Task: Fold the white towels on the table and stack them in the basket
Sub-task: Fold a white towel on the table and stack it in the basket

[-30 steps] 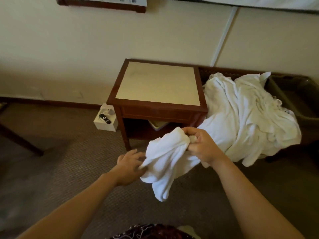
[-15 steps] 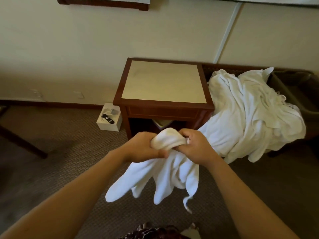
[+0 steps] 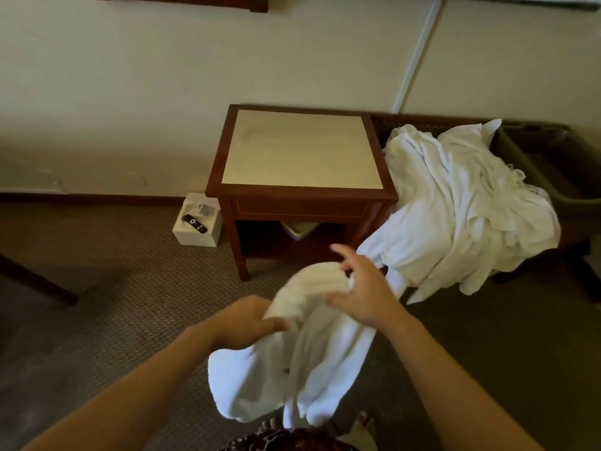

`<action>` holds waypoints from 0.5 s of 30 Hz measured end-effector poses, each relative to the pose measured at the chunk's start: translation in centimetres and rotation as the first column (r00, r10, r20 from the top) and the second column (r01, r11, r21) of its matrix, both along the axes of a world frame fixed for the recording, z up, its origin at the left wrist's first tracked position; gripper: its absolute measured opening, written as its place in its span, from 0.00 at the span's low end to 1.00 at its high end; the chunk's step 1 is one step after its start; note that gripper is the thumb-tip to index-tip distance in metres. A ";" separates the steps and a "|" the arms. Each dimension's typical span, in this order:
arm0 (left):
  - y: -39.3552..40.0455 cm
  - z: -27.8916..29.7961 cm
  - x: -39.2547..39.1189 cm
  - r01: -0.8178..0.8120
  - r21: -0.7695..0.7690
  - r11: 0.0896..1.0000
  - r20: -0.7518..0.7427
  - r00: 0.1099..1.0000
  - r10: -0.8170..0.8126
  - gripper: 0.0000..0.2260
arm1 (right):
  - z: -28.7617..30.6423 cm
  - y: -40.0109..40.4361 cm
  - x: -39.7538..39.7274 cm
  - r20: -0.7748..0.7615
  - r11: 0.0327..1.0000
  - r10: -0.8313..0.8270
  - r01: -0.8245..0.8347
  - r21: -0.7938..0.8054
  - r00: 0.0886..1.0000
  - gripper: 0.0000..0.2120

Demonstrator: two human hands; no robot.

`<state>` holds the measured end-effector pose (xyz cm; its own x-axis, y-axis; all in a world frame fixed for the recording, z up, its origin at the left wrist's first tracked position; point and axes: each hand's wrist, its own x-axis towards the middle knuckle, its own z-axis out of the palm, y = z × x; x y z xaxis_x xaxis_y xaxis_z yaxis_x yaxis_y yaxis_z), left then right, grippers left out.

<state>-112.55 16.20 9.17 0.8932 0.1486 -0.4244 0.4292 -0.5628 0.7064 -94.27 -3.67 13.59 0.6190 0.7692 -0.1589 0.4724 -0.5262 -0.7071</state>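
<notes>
Judging by what lies in view, you are at the very start: no towel is folded yet, and the table (image 3: pixel 302 151) top carries nothing. You have one white towel (image 3: pixel 292 353) bunched in the air in front of you, low in the view toward 6 o'clock, its loose ends hanging toward the carpet. Your left hand (image 3: pixel 242 322) has its fingers curled round the towel's upper left part. Your right hand (image 3: pixel 364 288) is spread, fingers straight and apart, its palm against the bunched top of the towel and holding nothing. The heap of white towels (image 3: pixel 461 209) waits at 2 o'clock, draped over a low dark piece of furniture just beside the table. The basket (image 3: pixel 536 170) sits behind it at 3 o'clock; what shows of its inside looks unfilled, though the heap hides part of it. Left to do: spread this towel, fold it, place it in the basket, then work through the heap.

Half a second ago both hands pinched the towel's top close together; since then your right hand has let go and opened, and your left has dropped lower and leftward, so the towel hangs from that hand alone.
</notes>
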 end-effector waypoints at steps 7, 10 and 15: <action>-1.0 3.6 3.1 0.153 -0.068 0.986 0.120 0.982 -0.144 0.10 | -1.7 1.7 -3.3 -0.210 0.984 0.180 -0.176 0.038 0.961 0.16; 0.0 1.4 0.3 0.112 -0.068 0.991 0.038 0.993 -0.109 0.08 | -0.2 1.2 -2.9 -0.335 0.976 0.010 0.063 0.206 0.942 0.12; 0.6 -2.4 -2.9 -0.173 0.019 0.985 -0.097 0.980 0.174 0.12 | 0.7 1.5 -2.0 -0.285 0.956 -0.178 0.234 0.176 0.942 0.14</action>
<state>-115.42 16.80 6.81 0.8080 0.3022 -0.5058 0.5873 -0.4810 0.6509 -96.25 -2.18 14.26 0.7247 0.6621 -0.1909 0.1511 -0.4230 -0.8935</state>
